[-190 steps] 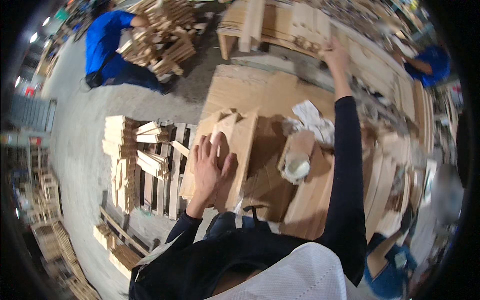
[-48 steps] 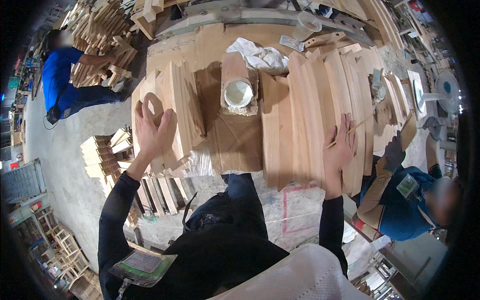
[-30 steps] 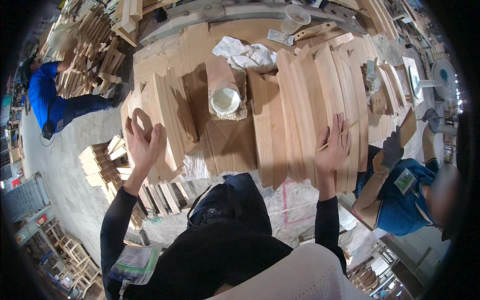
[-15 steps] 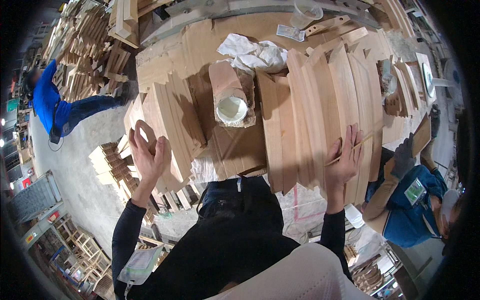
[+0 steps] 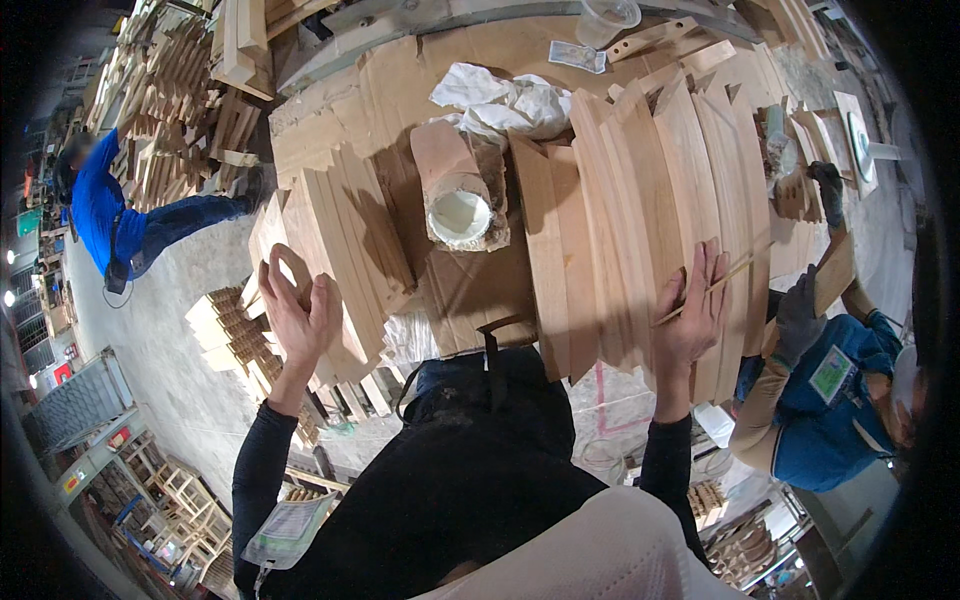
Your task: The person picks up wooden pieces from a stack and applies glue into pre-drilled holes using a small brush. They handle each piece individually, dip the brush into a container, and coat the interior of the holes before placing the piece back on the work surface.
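My left hand (image 5: 303, 318) lies with thumb and fingers apart against the outer side of a row of pale wooden boards (image 5: 345, 235) on the left. My right hand (image 5: 692, 315) rests flat on a row of curved wooden pieces (image 5: 635, 210) standing side by side on the right. A thin wooden stick (image 5: 738, 268) runs slantwise through that hand, tucked by the thumb and under the fingers. Between the two rows sits a cup of white paste (image 5: 460, 218), set in a crusted, tilted holder (image 5: 445, 160).
Cardboard (image 5: 390, 90) covers the work surface. A crumpled white cloth (image 5: 510, 100) lies behind the cup, with a clear plastic tub (image 5: 607, 20) farther back. A gloved co-worker (image 5: 825, 400) handles a board at the right. Another person in blue (image 5: 110, 215) walks by stacked wood at the left.
My hands keep nearly the same places on the wood. The co-worker's second gloved hand now shows at the far right, by the small wooden pieces. The whole view has shifted slightly.
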Action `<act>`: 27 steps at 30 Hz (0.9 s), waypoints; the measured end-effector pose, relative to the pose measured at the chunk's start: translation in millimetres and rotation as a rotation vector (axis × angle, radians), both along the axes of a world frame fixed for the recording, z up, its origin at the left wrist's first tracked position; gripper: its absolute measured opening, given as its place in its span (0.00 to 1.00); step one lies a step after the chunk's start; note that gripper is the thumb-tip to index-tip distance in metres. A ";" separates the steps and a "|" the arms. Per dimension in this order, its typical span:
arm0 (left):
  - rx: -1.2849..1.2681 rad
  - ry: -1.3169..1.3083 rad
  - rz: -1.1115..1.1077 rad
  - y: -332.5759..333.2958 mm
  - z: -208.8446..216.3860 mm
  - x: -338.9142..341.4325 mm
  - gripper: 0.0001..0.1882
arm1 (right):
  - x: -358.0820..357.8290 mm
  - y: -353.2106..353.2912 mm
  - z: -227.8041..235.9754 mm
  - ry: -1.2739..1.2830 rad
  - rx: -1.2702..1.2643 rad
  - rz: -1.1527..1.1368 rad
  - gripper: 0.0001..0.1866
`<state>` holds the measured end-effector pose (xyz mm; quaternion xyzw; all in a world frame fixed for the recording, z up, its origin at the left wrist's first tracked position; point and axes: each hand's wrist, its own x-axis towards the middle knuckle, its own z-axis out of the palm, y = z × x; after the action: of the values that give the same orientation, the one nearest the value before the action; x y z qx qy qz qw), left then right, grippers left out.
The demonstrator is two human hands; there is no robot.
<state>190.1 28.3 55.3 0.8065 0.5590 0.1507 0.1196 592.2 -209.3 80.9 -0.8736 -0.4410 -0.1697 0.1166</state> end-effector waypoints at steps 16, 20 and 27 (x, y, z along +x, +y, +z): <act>-0.047 0.032 0.039 -1.3 2.5 0.7 0.37 | -0.5 -2.1 -1.3 -0.036 -0.015 -0.023 0.20; -0.052 0.017 0.035 -2.0 2.2 0.0 0.37 | 0.5 -0.3 -0.4 -0.035 -0.007 -0.011 0.20; -0.045 0.045 0.035 -1.4 -0.4 -1.8 0.38 | 0.6 -0.6 -1.3 -0.030 0.010 -0.001 0.20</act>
<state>188.3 26.9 54.9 0.7969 0.5788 0.1222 0.1224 592.8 -209.9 79.6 -0.8705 -0.4416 -0.1848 0.1141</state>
